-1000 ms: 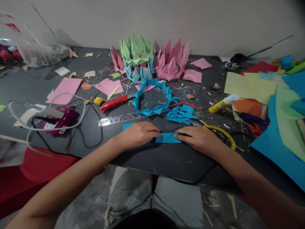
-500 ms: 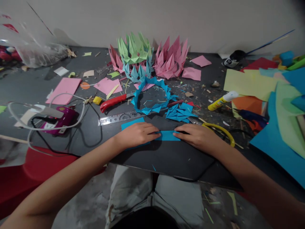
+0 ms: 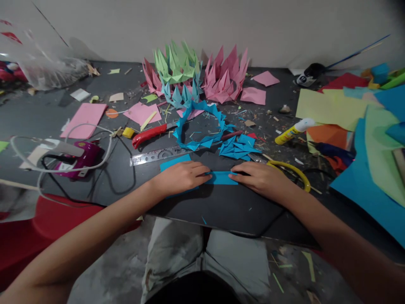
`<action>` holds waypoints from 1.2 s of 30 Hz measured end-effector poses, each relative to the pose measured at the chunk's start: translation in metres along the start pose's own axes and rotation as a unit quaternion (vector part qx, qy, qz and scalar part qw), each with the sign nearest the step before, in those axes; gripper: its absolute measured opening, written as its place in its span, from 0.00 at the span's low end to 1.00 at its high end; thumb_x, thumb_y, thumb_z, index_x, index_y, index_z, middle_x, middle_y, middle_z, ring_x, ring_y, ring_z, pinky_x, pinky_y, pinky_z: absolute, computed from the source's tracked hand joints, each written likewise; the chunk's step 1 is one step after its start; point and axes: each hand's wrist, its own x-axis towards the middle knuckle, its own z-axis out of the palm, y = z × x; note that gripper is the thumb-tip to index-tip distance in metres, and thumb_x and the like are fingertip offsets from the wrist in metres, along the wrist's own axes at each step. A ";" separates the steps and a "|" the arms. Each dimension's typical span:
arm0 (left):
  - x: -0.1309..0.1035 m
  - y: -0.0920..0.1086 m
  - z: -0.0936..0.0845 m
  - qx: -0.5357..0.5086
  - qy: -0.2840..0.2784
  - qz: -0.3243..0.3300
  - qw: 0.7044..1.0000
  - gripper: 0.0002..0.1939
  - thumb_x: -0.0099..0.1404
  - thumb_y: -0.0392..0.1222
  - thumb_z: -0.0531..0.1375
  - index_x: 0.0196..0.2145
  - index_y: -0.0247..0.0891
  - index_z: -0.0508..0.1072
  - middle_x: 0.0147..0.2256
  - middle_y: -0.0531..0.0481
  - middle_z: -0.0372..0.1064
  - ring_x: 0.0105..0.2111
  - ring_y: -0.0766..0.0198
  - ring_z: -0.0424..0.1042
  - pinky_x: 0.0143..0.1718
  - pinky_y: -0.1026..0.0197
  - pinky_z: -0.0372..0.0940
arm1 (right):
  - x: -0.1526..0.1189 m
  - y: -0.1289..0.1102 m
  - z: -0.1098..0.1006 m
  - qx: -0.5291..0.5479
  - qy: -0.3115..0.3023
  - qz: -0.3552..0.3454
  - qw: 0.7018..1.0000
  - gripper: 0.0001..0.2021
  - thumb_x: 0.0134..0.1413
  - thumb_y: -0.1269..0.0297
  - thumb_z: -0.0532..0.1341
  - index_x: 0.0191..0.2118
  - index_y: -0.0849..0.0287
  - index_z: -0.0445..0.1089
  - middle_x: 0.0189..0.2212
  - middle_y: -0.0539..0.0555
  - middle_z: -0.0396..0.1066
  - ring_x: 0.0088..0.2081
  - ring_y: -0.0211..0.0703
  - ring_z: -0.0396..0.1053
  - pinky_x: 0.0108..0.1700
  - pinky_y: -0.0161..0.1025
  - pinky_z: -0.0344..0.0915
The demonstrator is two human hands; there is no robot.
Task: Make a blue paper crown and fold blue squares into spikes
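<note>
A folded strip of blue paper lies flat near the front edge of the dark table. My left hand presses on its left end and covers part of a second blue sheet beneath it. My right hand presses on the strip's right end with the fingertips flat. Just beyond the strip lie a blue ring of folded paper points and a small heap of blue folded pieces.
A metal ruler, red utility knife, glue stick and yellow-handled scissors lie nearby. Green and pink paper crowns stand at the back. Coloured sheets pile up at right; a purple glue gun with cables sits left.
Both hands stay pressed on the blue strip; my fingertips have closed in slightly along it, and the view has shifted a little.
</note>
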 end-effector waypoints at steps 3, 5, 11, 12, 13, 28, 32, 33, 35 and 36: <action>0.001 0.000 -0.001 0.011 -0.005 0.007 1.000 0.12 0.67 0.34 0.48 0.41 0.32 0.70 0.39 0.42 0.71 0.36 0.62 0.70 0.35 0.61 0.67 | 0.000 0.001 0.001 0.013 0.008 -0.002 1.000 0.15 0.60 0.70 0.48 0.43 0.58 0.71 0.40 0.58 0.72 0.40 0.42 0.69 0.39 0.39 0.67; 0.001 -0.001 -0.001 0.017 -0.014 0.014 1.000 0.13 0.68 0.34 0.47 0.41 0.32 0.70 0.39 0.42 0.71 0.36 0.63 0.70 0.36 0.61 0.67 | 0.000 0.001 0.002 0.025 0.012 -0.001 1.000 0.15 0.60 0.70 0.48 0.43 0.58 0.71 0.39 0.58 0.72 0.40 0.43 0.69 0.40 0.40 0.68; 0.000 -0.003 0.000 0.024 -0.010 0.033 0.999 0.13 0.68 0.34 0.47 0.41 0.33 0.70 0.39 0.43 0.71 0.36 0.64 0.70 0.35 0.62 0.67 | 0.000 0.003 0.003 0.050 -0.003 0.015 0.999 0.15 0.60 0.70 0.49 0.44 0.55 0.71 0.40 0.57 0.72 0.42 0.41 0.69 0.42 0.40 0.68; 0.000 -0.003 0.000 0.025 -0.007 0.034 0.999 0.13 0.68 0.34 0.46 0.42 0.33 0.70 0.39 0.43 0.71 0.36 0.64 0.70 0.35 0.61 0.67 | 0.000 0.003 0.003 0.054 0.000 0.015 0.998 0.15 0.60 0.70 0.48 0.43 0.55 0.71 0.40 0.57 0.72 0.42 0.41 0.69 0.42 0.40 0.68; 0.000 -0.003 0.000 0.025 -0.004 0.035 0.999 0.13 0.68 0.34 0.47 0.42 0.33 0.70 0.39 0.43 0.71 0.36 0.63 0.70 0.35 0.61 0.67 | 0.000 0.003 0.003 0.058 0.005 0.014 0.998 0.15 0.60 0.70 0.48 0.43 0.56 0.71 0.40 0.57 0.72 0.41 0.42 0.69 0.41 0.40 0.68; 0.001 -0.002 -0.001 0.030 -0.038 0.023 0.999 0.14 0.68 0.34 0.46 0.43 0.34 0.70 0.41 0.42 0.70 0.38 0.63 0.70 0.37 0.62 0.67 | -0.002 0.003 0.006 0.082 0.018 0.026 0.996 0.15 0.59 0.70 0.49 0.43 0.56 0.72 0.40 0.57 0.72 0.42 0.42 0.68 0.43 0.42 0.68; 0.001 -0.001 -0.001 0.021 -0.032 0.024 0.999 0.14 0.68 0.34 0.47 0.43 0.32 0.70 0.40 0.42 0.70 0.38 0.62 0.70 0.36 0.61 0.66 | -0.001 0.002 0.005 0.076 0.034 0.017 0.996 0.15 0.59 0.71 0.49 0.43 0.58 0.72 0.39 0.57 0.72 0.41 0.42 0.69 0.42 0.42 0.68; 0.001 -0.001 -0.002 0.018 -0.034 0.023 0.999 0.13 0.68 0.34 0.47 0.43 0.32 0.70 0.40 0.42 0.70 0.38 0.62 0.70 0.36 0.61 0.66 | 0.000 0.002 0.005 0.073 0.034 0.016 0.997 0.15 0.59 0.71 0.49 0.43 0.59 0.72 0.39 0.57 0.72 0.41 0.42 0.69 0.42 0.42 0.68; 0.002 -0.002 -0.003 0.011 -0.042 0.019 0.999 0.13 0.68 0.34 0.47 0.42 0.33 0.70 0.40 0.42 0.70 0.38 0.63 0.70 0.37 0.61 0.66 | 0.000 0.002 0.004 0.069 0.033 0.016 0.997 0.15 0.59 0.71 0.49 0.42 0.59 0.72 0.39 0.57 0.72 0.41 0.42 0.69 0.42 0.41 0.68; 0.002 -0.002 -0.003 0.009 -0.045 0.017 0.999 0.13 0.68 0.34 0.47 0.42 0.33 0.70 0.40 0.42 0.70 0.38 0.63 0.70 0.37 0.61 0.66 | 0.000 0.002 0.004 0.067 0.033 0.014 0.997 0.15 0.59 0.71 0.49 0.42 0.59 0.72 0.39 0.57 0.72 0.41 0.42 0.69 0.41 0.41 0.68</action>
